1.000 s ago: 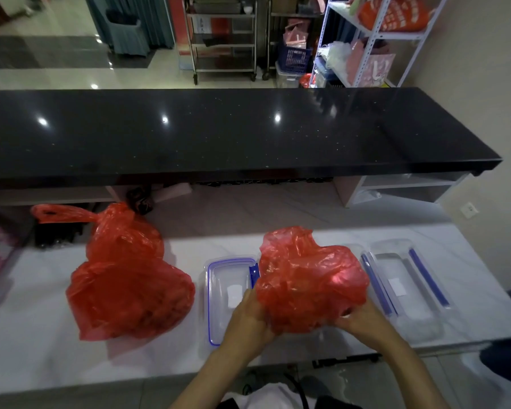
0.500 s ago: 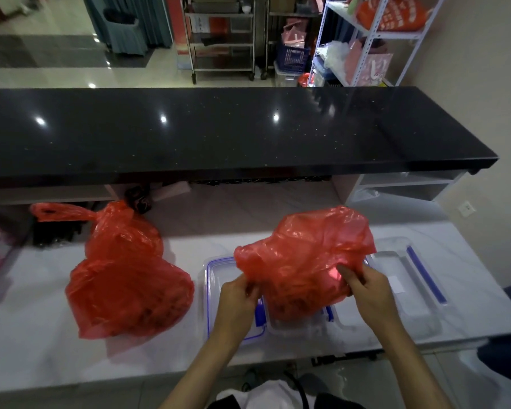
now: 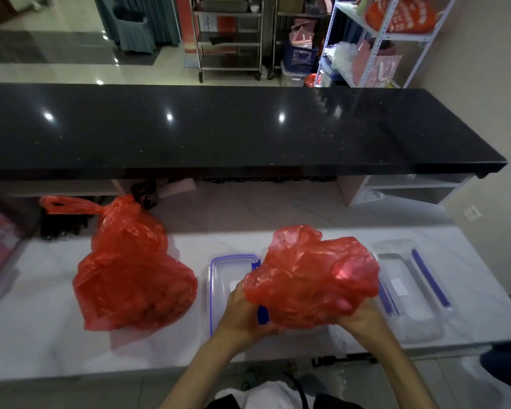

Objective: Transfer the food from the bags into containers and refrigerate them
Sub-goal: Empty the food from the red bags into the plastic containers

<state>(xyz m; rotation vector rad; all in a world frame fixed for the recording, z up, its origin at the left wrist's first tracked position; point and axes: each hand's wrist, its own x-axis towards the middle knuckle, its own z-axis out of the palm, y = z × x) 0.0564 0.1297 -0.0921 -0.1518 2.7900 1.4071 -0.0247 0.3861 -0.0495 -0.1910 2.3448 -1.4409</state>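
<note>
The red bag is held up between both hands, right over the near-middle of the white counter. The left hand is curled round its lower left side and the right hand is wrapped under its lower right, so the weight is cradled from below, pretty evenly. What looks like an open clear container is hidden almost entirely beneath the bag, with only a blue clip peeking out. That's the relation that matters: the target is straight down, not off to a side, so the bag probably just gets tipped or opened where it is. A lid with a blue seal lies just left, another lid to the right. A second red bag, knotted, sits untouched further left, nearer the left hand.
</note>
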